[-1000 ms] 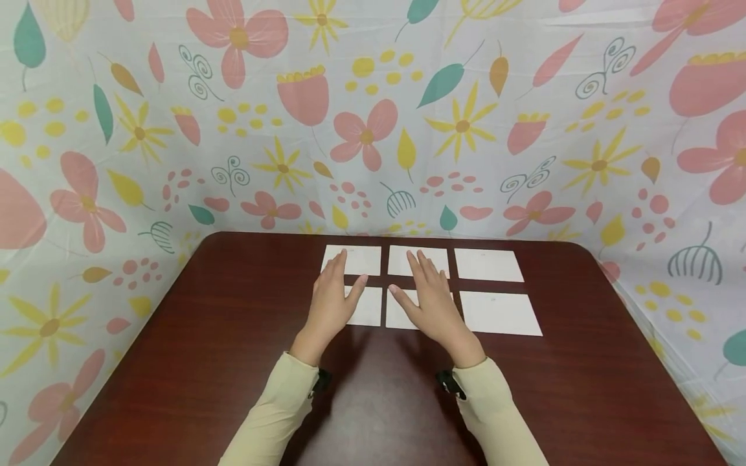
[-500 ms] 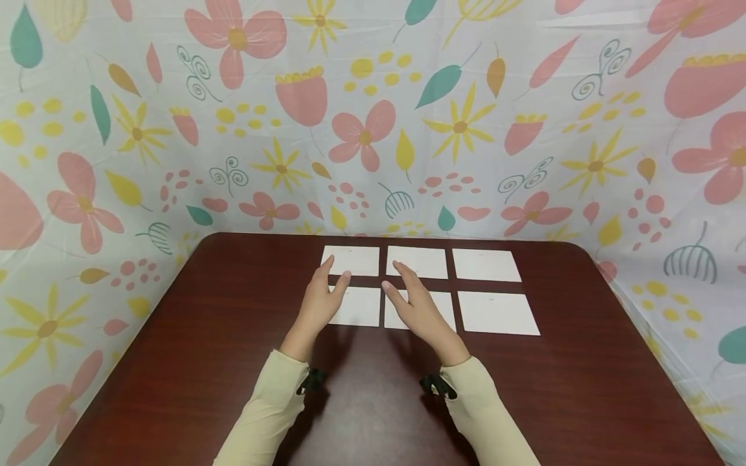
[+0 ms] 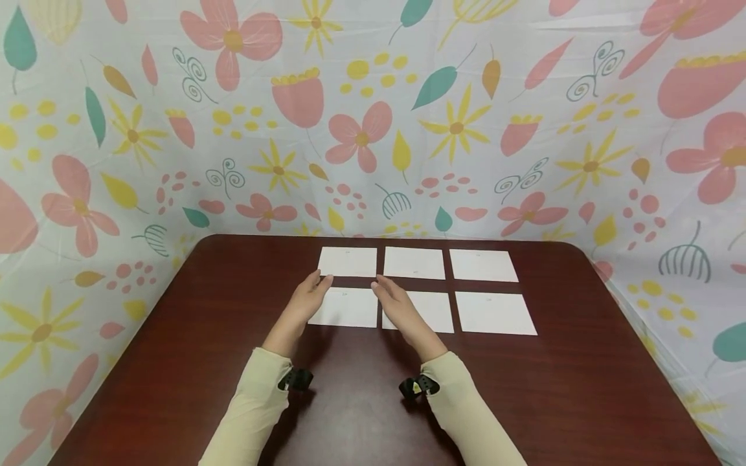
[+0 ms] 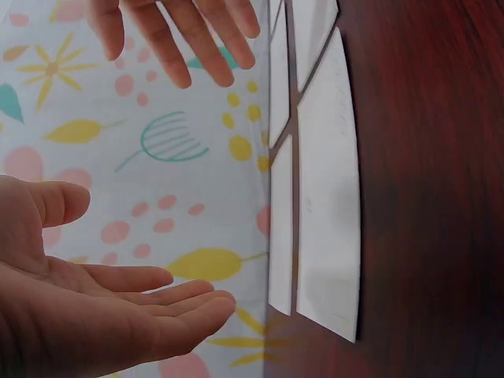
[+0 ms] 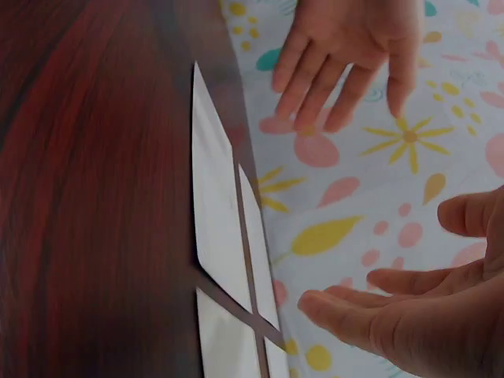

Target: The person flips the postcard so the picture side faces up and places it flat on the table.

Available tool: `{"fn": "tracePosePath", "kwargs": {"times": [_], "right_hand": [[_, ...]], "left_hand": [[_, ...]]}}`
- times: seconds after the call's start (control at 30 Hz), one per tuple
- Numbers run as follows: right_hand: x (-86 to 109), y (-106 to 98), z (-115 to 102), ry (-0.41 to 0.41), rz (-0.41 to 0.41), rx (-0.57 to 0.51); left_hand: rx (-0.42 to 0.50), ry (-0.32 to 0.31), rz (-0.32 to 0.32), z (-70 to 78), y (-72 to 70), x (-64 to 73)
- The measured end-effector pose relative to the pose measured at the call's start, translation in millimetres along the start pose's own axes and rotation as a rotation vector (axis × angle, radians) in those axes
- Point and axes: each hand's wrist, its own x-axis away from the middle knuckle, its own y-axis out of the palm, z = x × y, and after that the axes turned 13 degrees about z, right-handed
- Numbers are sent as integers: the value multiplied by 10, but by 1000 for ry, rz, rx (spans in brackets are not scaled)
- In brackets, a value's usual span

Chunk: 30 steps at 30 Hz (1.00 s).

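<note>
The dark surface [image 3: 358, 414] comes nearest. Raised above it, palms facing but apart, are the left hand [image 3: 300, 305] and right hand [image 3: 402, 310], their fingers extended and holding nothing. At and beyond the fingertips, 6 white sheets [image 3: 495, 314] lie flat on the surface in 2 rows of 3. They look like thin paper or card: probably light, bendable, easily creased; a corner or long edge seems the best hold. Behind hangs a flowered cloth [image 3: 358, 139].
</note>
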Motion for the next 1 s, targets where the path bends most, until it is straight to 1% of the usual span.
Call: {"fn": "tracePosePath", "kwargs": {"times": [0.1,0.2,0.3,0.4,0.57,0.67,0.8,1.0], "right_hand": [[-16,44,21,54,-4,-57],[-31,70,51,91,-14,-88],[-42,83,72,133,-16,-94],[-51,76,94,166,-12,-94],[-59,74,118,194,-18,-93],[-47,78,127,218,-9,-87],[-38,102,134,217,15,-55],[-39,163,109,211,37,9]], "left_hand": [[-18,-53,-26,-49,-42,-34],[-45,-106,-51,-98,-68,-65],[-63,-141,-64,-133,-84,-93],[-59,-170,-69,-156,-83,-113],[-48,-214,-92,-178,-74,-128],[-46,-225,-104,-186,-51,-121],[-36,-221,-96,-201,-19,-104],[-78,-220,-92,-208,-38,-89]]}}
